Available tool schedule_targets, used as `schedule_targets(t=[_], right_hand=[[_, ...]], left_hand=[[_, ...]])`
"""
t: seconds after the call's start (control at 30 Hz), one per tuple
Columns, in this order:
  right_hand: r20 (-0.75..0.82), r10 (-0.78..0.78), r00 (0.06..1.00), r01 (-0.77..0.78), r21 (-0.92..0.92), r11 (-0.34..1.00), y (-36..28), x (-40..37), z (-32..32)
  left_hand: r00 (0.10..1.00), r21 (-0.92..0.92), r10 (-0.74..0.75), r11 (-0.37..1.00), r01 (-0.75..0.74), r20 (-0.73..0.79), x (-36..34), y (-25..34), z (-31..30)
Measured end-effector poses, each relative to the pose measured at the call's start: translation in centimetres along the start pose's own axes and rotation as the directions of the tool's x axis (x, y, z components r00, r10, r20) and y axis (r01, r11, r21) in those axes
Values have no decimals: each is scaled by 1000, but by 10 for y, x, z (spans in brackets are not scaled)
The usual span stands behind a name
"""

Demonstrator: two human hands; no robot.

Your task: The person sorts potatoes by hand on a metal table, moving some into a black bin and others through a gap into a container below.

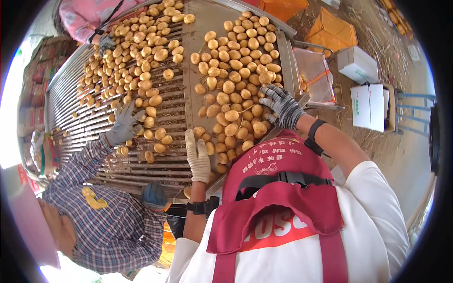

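Many round, pale-brown potatoes [236, 63] cover the flat metal plate [192, 80] in front of me. My left hand [197, 158], in a whitish glove, stands at the near-left edge of this heap. Its fingers are stretched out and hold nothing, with potatoes beside them. On the right, my right hand [283, 106], in a grey-and-black striped glove, rests against the potatoes by the plate's right rim. Its fingers are spread over them, and their tips touch the heap.
Left of the plate, a slatted metal grader [71, 104] carries more potatoes. A co-worker in a checked shirt [108, 221] reaches a grey-gloved hand [123, 125] there; another person in pink [87, 16] works beyond. Orange crates [332, 30] and a white carton [368, 107] stand right.
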State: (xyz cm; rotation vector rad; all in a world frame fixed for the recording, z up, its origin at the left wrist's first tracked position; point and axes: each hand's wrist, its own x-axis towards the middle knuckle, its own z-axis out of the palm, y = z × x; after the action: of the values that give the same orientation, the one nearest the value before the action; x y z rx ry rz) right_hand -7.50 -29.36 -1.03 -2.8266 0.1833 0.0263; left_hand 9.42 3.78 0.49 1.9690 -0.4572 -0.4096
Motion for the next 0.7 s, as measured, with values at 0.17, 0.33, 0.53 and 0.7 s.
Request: schedule_targets(t=[0.17,0.33,0.53,0.7], right_hand=[[60,23,998,-20,-51,998,-7,-1,-5],[-86,76,993,-68,89,994,-12,8,3],[-97,-27,995,49,233,971,-83,86,-26],[496,87,864,17,-201,980,-142,150,-22]], left_hand=[[999,-125,-18,992,15,-27,-43,10,11],[993,-280,-98,957,77,-63,-93,-2,-17],[924,-742,-381,618,261,8,-119,0,-21],[904,-888,-377,320,331,201,-97,-14,-20]])
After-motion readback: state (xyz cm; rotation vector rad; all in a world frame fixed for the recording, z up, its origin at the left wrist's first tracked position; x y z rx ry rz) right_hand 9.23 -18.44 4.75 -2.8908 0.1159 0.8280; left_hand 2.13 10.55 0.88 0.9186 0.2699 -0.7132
